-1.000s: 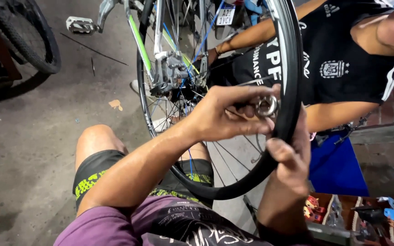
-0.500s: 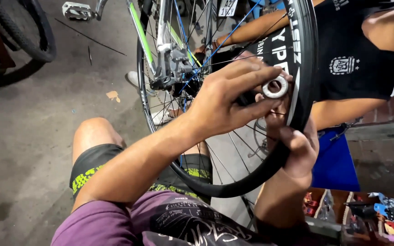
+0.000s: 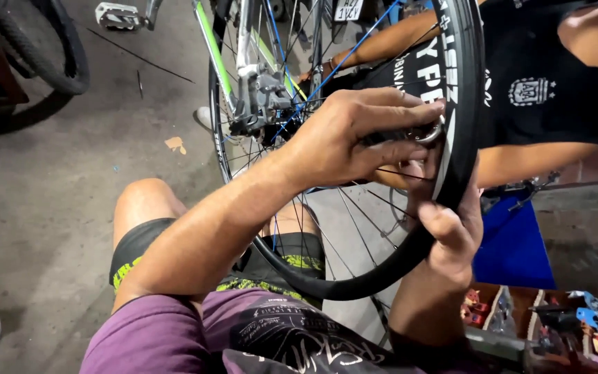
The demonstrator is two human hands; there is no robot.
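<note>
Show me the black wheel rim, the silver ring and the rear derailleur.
black wheel rim (image 3: 461,104), head view, outer rim wall.
silver ring (image 3: 432,133), head view, lower edge.
rear derailleur (image 3: 266,97), head view, metal body.

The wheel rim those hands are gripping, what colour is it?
The rim is black with white lettering, seen in the head view, the only one.

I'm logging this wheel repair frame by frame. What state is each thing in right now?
left hand: fingers closed on a small metal ring, at the rim's inner side.
metal ring: pinched, against the rim.
right hand: gripping the rim from outside.
black wheel rim: upright, held over the lap, spokes attached.
green bicycle frame: standing behind the wheel.
blue cloth: lying at right.
</note>
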